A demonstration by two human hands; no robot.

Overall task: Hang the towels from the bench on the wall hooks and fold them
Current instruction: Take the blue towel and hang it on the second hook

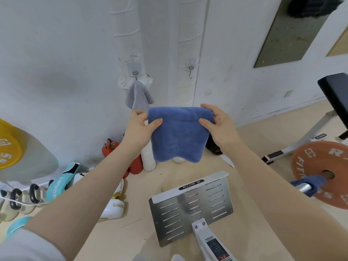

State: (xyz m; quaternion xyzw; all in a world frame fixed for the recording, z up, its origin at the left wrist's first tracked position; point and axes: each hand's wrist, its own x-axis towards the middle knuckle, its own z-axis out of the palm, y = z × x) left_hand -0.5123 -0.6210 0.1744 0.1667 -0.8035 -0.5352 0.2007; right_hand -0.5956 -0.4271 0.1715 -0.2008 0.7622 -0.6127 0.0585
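Towel (179, 133), blue and folded, hangs between my two hands in front of the wall (56, 53), held up off the floor (244, 144). My left hand (140, 125) pinches its upper left corner, thumb on the near face and fingers curled behind. My right hand (219, 122) grips the upper right corner the same way, thumb across the front, fingers wrapped over the top edge. The folded top edge runs nearly level from one hand to the other, and the cloth drops below them with its lower edge slightly wavy.

Just behind my left hand I see a grey towel (138, 97) hanging from the left hook (135, 74); its lower tip sits right at my knuckles, and I cannot tell whether it touches them. The right hook (191, 71) is bare, above the blue towel and slightly to the right of its middle.

Below the towel, against the wall, stand a red object (113, 149) and a white roll (147, 160). A slotted metal plate (192, 206) lies on the floor nearer to me. At the right edge I see the worktop (335, 91), dark and padded, and below it an orange weight plate (320, 166) on a bar with a blue cloth (308, 182) draped over it. At the left are a yellow weight plate (9, 144), kettlebells (22, 198) and teal gloves (62, 181).
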